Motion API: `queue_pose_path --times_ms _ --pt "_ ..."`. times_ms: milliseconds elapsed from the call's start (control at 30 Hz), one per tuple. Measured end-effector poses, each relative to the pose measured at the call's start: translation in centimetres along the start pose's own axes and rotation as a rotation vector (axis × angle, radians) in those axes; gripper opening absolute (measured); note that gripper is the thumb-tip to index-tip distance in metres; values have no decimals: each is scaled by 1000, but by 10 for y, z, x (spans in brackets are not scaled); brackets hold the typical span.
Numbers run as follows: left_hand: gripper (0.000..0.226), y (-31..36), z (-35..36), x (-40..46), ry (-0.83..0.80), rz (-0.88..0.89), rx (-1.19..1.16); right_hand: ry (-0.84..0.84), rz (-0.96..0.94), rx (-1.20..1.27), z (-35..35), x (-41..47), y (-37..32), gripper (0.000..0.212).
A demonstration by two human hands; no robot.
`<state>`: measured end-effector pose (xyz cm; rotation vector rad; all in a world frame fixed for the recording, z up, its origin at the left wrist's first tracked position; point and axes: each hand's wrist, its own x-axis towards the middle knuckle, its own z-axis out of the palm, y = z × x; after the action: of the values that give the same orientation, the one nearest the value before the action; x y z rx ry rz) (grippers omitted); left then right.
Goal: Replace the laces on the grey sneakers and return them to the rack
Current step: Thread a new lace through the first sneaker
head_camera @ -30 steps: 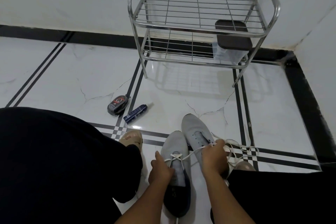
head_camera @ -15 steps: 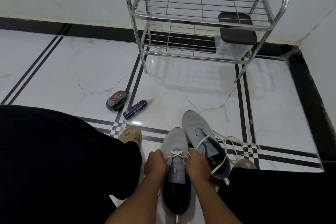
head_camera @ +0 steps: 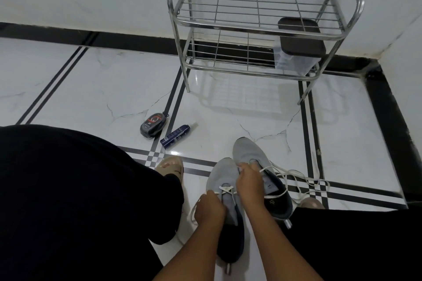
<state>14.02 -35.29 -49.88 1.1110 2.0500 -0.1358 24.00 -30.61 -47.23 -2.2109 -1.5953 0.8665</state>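
Two grey sneakers lie on the floor between my knees. The nearer sneaker (head_camera: 225,178) has a white lace (head_camera: 226,190) crossed through its lowest eyelets. My left hand (head_camera: 210,210) grips the left end of that lace beside the shoe. My right hand (head_camera: 250,181) pinches the other end near the sneaker's toe side. The second sneaker (head_camera: 249,151) lies to the right, with a loose white lace (head_camera: 303,178) trailing over the tiles. The steel shoe rack (head_camera: 262,29) stands against the wall ahead.
A clear box with a dark lid (head_camera: 299,45) sits on the rack's lower shelf at the right. A black shoe-polish sponge (head_camera: 152,125) and a blue tube (head_camera: 175,136) lie on the floor to the left. My sandalled foot (head_camera: 170,166) rests near the sneakers.
My right hand left the second sneaker, came over the nearer sneaker's lace and now lifts forward with it. My left hand slid back and left along the lace. The view tilted up slightly.
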Motion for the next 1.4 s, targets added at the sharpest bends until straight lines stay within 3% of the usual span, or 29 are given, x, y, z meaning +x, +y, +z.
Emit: queue_pose_path --times_ms 67,167,267,700,833,933,1000,1133,1300,1367,1400 --pt "24 -8 1 1 21 -17 -65 -124 65 36 10 -10 5 26" --pt "25 -18 -7 6 -35 -26 -260 -246 144 8 21 -28 9 15" --pt "26 -22 -13 8 -123 4 -330 -284 116 -100 26 -34 6 17" --pt "30 -22 -12 14 -97 -39 -430 -221 61 -245 38 -31 8 15" --pt "23 -19 -12 18 -111 -53 -338 -218 -94 -326 30 -40 15 21" --pt "19 -16 -9 23 -135 -57 -295 -106 -244 -476 29 -49 26 29" --pt "17 -13 -9 24 -136 -51 -275 -98 -154 -482 24 -53 31 33" --pt "27 -15 -17 21 16 -148 -480 -287 108 -469 14 -52 44 30" --pt "37 -17 -75 56 478 -447 -1225 -347 225 -412 13 -49 43 27" --pt "34 -11 -95 52 599 -374 -1208 -350 240 -414 12 -46 41 28" --pt "32 -5 -100 44 586 -287 -1049 -350 233 -416 13 -46 39 29"
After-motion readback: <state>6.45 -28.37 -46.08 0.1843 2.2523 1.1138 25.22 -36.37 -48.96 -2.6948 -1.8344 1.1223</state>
